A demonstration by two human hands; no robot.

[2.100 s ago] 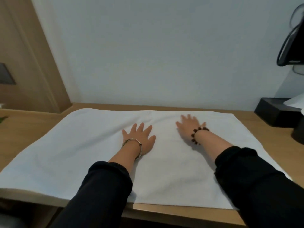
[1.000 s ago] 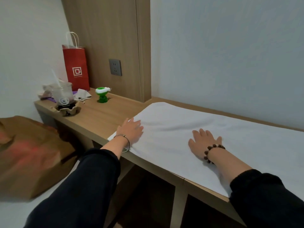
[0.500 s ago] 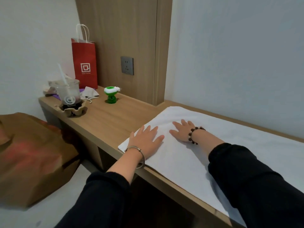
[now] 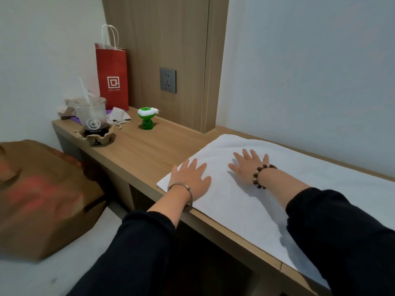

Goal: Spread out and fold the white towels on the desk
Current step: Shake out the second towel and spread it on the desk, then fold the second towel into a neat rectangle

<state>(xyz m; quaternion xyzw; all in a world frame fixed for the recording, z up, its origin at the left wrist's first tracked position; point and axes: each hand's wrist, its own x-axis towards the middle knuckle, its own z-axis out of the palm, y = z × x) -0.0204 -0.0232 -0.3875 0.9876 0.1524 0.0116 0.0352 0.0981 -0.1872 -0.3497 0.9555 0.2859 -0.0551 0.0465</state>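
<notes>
A long wooden desk (image 4: 149,154) is seen running from far left to near right, under both hands and well past the fingertips; a white towel (image 4: 245,210) is laid flat on it, spread from just left of the left hand away to the right edge of the view, with its short end lying just beyond the fingertips; a large brown paper bag (image 4: 42,199), blurred, is seen below desk level, well to the left of the left fingers; a wooden wall panel (image 4: 162,39) rises at the back of the desk, beyond the fingertips; a red paper bag (image 4: 112,77) is stood upright against it, far off to the left; the left hand (image 4: 189,178) is pressed palm down on the near left corner of the towel, its fingers (image 4: 193,164) straight and spread apart, nothing being gripped; the right hand (image 4: 249,167) is laid flat on the towel just to the right, its fingers (image 4: 245,153) likewise straight and apart; a clear plastic cup (image 4: 92,116) with a straw is set in a cardboard holder, well left of the left fingers; a grey socket (image 4: 168,80) is fixed in the panel above the fingertips; a small green and white gadget (image 4: 146,118) is stood between cup and towel; a metal bangle (image 4: 183,189) is worn on the left wrist and a bead bracelet (image 4: 261,175) on the right.
</notes>
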